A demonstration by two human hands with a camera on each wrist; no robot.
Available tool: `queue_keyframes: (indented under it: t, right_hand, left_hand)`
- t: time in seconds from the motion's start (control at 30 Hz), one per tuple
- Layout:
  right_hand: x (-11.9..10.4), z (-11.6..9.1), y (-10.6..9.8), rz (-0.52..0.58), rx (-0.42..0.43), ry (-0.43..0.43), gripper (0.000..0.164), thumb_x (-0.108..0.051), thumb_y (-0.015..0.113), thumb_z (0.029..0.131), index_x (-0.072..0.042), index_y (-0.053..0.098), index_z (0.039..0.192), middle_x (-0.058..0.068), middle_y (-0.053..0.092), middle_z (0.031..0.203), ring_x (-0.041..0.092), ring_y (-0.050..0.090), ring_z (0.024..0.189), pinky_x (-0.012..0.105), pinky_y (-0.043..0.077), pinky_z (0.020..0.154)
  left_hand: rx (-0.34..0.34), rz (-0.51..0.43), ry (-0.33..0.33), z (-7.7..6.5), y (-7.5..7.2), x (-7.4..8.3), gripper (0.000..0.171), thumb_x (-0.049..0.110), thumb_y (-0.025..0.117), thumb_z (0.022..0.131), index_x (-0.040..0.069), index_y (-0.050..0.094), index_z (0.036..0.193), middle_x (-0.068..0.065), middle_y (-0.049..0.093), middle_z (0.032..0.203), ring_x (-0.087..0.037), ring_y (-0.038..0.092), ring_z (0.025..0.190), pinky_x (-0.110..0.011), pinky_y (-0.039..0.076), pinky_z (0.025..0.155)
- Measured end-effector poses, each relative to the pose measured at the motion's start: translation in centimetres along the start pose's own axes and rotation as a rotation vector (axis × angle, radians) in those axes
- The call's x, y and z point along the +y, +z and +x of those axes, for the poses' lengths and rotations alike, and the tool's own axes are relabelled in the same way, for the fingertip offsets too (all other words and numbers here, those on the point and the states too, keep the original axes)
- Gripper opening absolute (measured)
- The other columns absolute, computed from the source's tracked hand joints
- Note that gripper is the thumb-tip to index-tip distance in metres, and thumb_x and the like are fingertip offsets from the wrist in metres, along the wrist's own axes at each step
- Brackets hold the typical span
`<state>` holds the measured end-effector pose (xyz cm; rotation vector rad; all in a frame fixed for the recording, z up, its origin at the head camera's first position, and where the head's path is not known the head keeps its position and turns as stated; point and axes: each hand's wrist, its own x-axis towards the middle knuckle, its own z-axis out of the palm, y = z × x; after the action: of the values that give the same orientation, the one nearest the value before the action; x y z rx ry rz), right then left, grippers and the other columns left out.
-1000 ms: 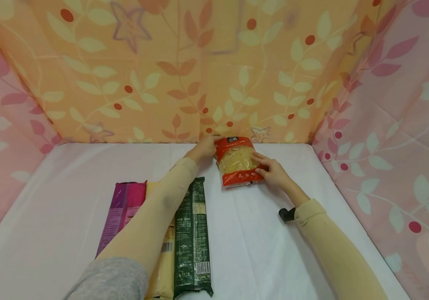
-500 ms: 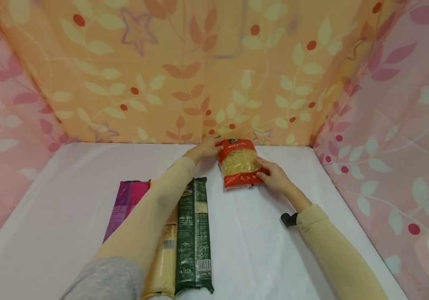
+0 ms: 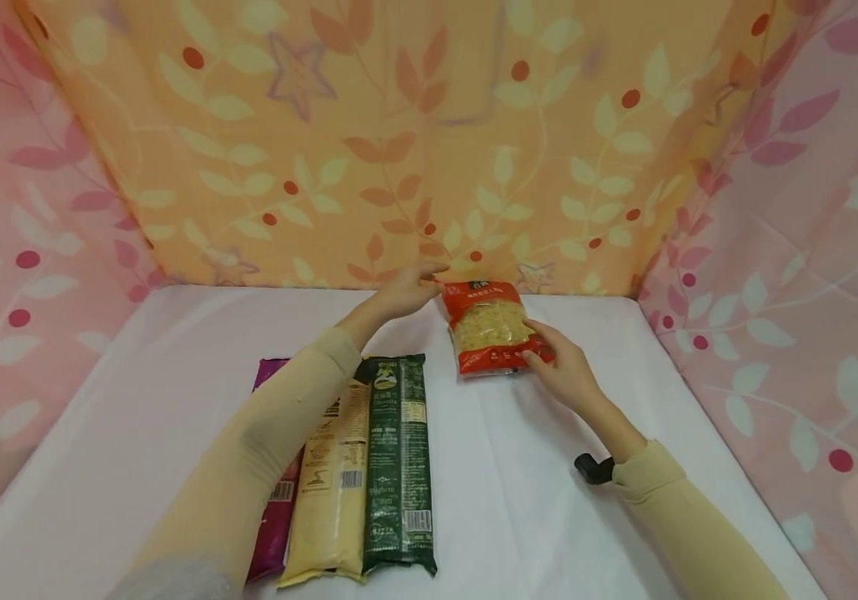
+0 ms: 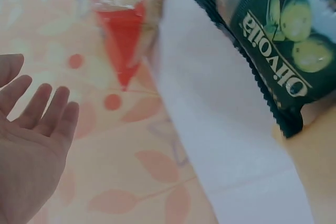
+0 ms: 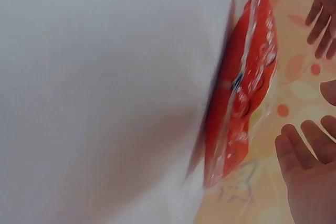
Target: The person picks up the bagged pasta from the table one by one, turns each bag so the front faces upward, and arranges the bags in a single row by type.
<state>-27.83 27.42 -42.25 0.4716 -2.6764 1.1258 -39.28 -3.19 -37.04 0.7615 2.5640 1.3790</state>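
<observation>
A red bag of pasta [image 3: 490, 327] with a clear window lies flat at the back of the white table. My left hand [image 3: 408, 293] is just off its upper left corner, fingers loosely extended. In the left wrist view that hand [image 4: 39, 140] shows nothing in its palm, apart from the bag. My right hand [image 3: 569, 371] is at the bag's lower right side, fingers extended. The right wrist view shows the right hand [image 5: 312, 171] with spread fingers and a gap to the bag [image 5: 241, 93]. Whether any fingertip still touches the bag is unclear.
Under and beside my left forearm, a green spaghetti pack [image 3: 401, 467], a yellow pack [image 3: 327, 508] and a purple pack [image 3: 274, 533] lie side by side on the white cloth [image 3: 504, 500]. Patterned orange fabric [image 3: 368, 150] stands behind, pink fabric [image 3: 811, 250] at the right.
My hands have eased away from the pasta bag's sides, the left one up and leftward. The left forearm has swung left, uncovering more of the yellow and green packs. The head view has shifted slightly.
</observation>
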Motion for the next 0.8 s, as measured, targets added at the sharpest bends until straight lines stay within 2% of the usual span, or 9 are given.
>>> queue_keyframes:
  t: [0.17, 0.3, 0.43, 0.6, 0.7, 0.8]
  right_hand:
    - [-2.3, -1.7, 1.0, 0.061, 0.032, -0.076, 0.053, -0.003, 0.068, 0.099, -0.004, 0.053, 0.149, 0.022, 0.060, 0.141, 0.041, 0.064, 0.119, 0.051, 0.057, 0.094]
    - [-4.1, -3.0, 2.0, 0.114, 0.018, -0.129, 0.051, 0.002, 0.070, 0.096, 0.000, 0.055, 0.145, 0.023, 0.061, 0.136, 0.040, 0.066, 0.113, 0.047, 0.057, 0.094]
    - [-5.7, -4.6, 3.1, 0.159, -0.017, -0.145, 0.049, 0.004, 0.071, 0.095, 0.004, 0.056, 0.141, 0.022, 0.061, 0.134, 0.039, 0.067, 0.109, 0.044, 0.059, 0.092]
    - [-7.6, -6.6, 4.4, 0.177, -0.091, -0.141, 0.051, 0.002, 0.075, 0.093, 0.001, 0.057, 0.140, 0.014, 0.063, 0.133, 0.036, 0.069, 0.106, 0.037, 0.061, 0.088]
    - [-8.6, -7.6, 5.3, 0.196, -0.161, -0.136, 0.052, 0.001, 0.075, 0.093, -0.002, 0.056, 0.141, 0.016, 0.061, 0.135, 0.035, 0.068, 0.106, 0.035, 0.061, 0.087]
    - [-9.4, -8.6, 6.1, 0.206, -0.235, -0.136, 0.054, -0.001, 0.075, 0.094, -0.004, 0.054, 0.143, 0.019, 0.059, 0.137, 0.033, 0.068, 0.105, 0.032, 0.060, 0.086]
  left_hand:
    - [0.058, 0.007, 0.059, -2.8, -1.1, 1.1, 0.046, 0.025, 0.056, 0.109, 0.020, 0.053, 0.154, -0.007, 0.053, 0.149, -0.028, 0.055, 0.128, -0.046, 0.053, 0.095]
    - [0.072, 0.043, 0.132, -5.3, -1.9, 1.6, 0.041, 0.020, 0.056, 0.109, 0.015, 0.058, 0.150, -0.008, 0.055, 0.141, -0.027, 0.057, 0.118, -0.044, 0.053, 0.091]
    - [0.048, 0.130, 0.173, -7.4, -2.0, 1.6, 0.040, 0.014, 0.058, 0.107, 0.011, 0.060, 0.147, -0.010, 0.056, 0.136, -0.025, 0.059, 0.111, -0.040, 0.052, 0.086]
    - [-0.011, 0.255, 0.198, -9.6, -1.8, 1.0, 0.042, 0.013, 0.060, 0.106, 0.009, 0.059, 0.148, -0.015, 0.052, 0.148, -0.024, 0.061, 0.106, -0.038, 0.053, 0.080]
    - [-0.056, 0.310, 0.194, -10.6, -1.6, 0.5, 0.042, 0.013, 0.061, 0.106, 0.009, 0.059, 0.147, -0.014, 0.055, 0.144, -0.022, 0.061, 0.106, -0.036, 0.053, 0.079]
    - [-0.089, 0.360, 0.195, -11.1, -1.4, -0.2, 0.042, 0.013, 0.062, 0.106, 0.009, 0.060, 0.147, -0.012, 0.060, 0.131, -0.022, 0.061, 0.105, -0.035, 0.053, 0.079]
